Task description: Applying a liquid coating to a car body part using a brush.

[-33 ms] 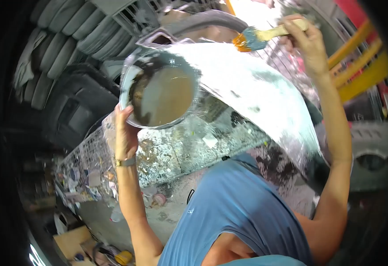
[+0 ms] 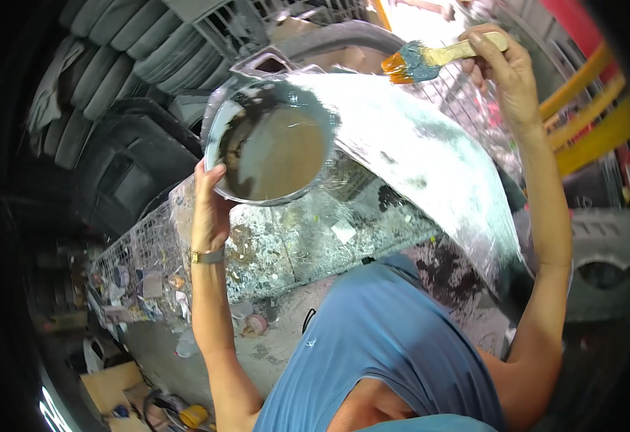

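My left hand (image 2: 212,205) grips the lower left rim of a round bucket (image 2: 214,129), tilted so that its inside shows. Inside lies a brownish liquid (image 2: 286,155), with dark smears on the wall. In my right hand (image 2: 505,72), at the upper right, is a paintbrush (image 2: 444,54), held by its pale wooden handle. Its bristles are orange at the tip and coated grey-blue nearer the handle. The brush is in the air above a large curved panel (image 2: 430,151), glossy white with dark patches. The bucket overlaps the panel's left end.
Below the panel stands a paint-spattered worktop (image 2: 272,252) with a small white square scrap (image 2: 343,231). Stacked grey rounded pieces (image 2: 164,57) and a black plastic part (image 2: 124,169) fill the left. Yellow bars (image 2: 595,137) stand at right. Litter lies in a wire mesh (image 2: 135,281).
The whole view has shifted slightly, so most things sit a little farther right. Both hands keep their holds on the bucket and the paintbrush.
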The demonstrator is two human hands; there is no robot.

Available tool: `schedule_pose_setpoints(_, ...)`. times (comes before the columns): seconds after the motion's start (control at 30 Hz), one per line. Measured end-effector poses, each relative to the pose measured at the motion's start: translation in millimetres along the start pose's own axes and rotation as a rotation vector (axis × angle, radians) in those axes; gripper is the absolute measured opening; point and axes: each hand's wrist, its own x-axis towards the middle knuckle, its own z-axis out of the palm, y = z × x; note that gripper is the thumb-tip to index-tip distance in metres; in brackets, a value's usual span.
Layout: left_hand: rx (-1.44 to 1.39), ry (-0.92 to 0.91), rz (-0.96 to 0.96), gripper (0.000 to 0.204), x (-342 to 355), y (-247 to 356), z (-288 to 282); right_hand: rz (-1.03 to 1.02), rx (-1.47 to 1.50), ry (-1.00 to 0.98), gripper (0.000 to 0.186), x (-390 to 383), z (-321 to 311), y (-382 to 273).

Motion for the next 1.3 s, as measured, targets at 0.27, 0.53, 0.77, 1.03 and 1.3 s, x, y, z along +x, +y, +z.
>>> schedule_pose_setpoints(0.27,0.095,-0.073,0.015,0.069,8,21,29,-0.263,-0.344,-0.482,0.020,19,109,-21)
schedule_pose_setpoints(0.53,0.131,-0.088,-0.050,0.065,27,20,41,0.068,-0.038,-0.417,0.020,46,108,27)
schedule_pose_setpoints(0.77,0.041,-0.087,-0.086,0.057,30,27,31,0.281,0.325,-0.198,0.034,45,19,10)
schedule_pose_setpoints(1.03,0.034,-0.033,-0.098,0.058,19,32,24,0.435,-0.318,-0.515,0.022,-39,15,31)
schedule_pose_setpoints(1.3,0.006,0.017,-0.070,0.053,16,34,18,0.438,-0.353,-0.561,0.025,-30,89,55)
